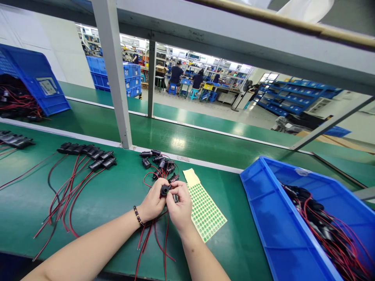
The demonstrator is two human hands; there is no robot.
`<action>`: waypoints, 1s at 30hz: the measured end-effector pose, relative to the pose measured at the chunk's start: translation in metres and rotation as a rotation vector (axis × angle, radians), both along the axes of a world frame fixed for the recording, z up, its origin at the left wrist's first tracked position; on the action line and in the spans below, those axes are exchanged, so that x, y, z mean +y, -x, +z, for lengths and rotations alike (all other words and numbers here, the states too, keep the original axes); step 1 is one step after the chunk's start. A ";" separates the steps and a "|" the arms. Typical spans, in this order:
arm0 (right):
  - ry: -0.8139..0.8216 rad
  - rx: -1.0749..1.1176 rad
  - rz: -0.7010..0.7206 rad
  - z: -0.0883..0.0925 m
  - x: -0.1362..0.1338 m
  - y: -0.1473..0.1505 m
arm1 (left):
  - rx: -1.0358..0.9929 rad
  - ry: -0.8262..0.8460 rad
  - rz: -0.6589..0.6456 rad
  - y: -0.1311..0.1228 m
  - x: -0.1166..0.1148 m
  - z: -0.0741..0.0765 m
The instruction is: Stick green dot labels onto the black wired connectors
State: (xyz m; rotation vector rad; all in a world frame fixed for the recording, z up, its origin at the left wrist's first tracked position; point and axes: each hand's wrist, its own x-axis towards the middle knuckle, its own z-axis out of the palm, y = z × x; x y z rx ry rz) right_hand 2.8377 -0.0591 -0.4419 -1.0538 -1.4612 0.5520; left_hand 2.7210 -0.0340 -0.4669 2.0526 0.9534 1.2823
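My left hand (pixel 152 201), with a beaded bracelet at the wrist, is closed around a small black pump-like part (pixel 165 190), its round end with a hole turned up toward me. At that end the thumb and fingertips of my right hand (pixel 180 203) are pinched together, touching the part's edge; whatever they hold is too small to make out. Just right of my hands lies a sheet of round green stickers (pixel 206 212), its top end a bare yellowish strip. Behind my hands sits a loose pile of similar black parts (pixel 159 162). Red and black wires (pixel 149 238) trail out below my hands.
More wired black parts (pixel 88 151) stand in a row on the green bench (pixel 105 199) at left. A blue bin (pixel 258 218) of wired parts is at right; another blue bin (pixel 43 84) lies tipped at far left. A metal post (pixel 114 74) rises behind. People (pixel 175 74) sit far back.
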 end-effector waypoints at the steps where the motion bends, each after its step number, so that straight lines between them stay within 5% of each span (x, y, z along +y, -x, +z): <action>1: -0.005 -0.006 -0.007 0.000 0.000 0.000 | 0.004 -0.006 0.003 0.000 0.000 -0.001; 11: 0.063 0.071 -0.028 -0.001 0.000 0.004 | 0.059 -0.135 0.087 -0.002 0.002 -0.009; 19: 0.362 0.560 0.223 -0.007 0.012 0.001 | 0.043 -0.130 -0.018 -0.001 0.003 -0.002; 24: 0.375 0.582 0.309 -0.003 0.012 -0.003 | -0.039 -0.008 -0.035 0.001 0.003 0.002; 30: 0.359 0.606 0.301 -0.006 0.012 0.002 | 0.047 -0.096 -0.056 0.001 0.004 -0.001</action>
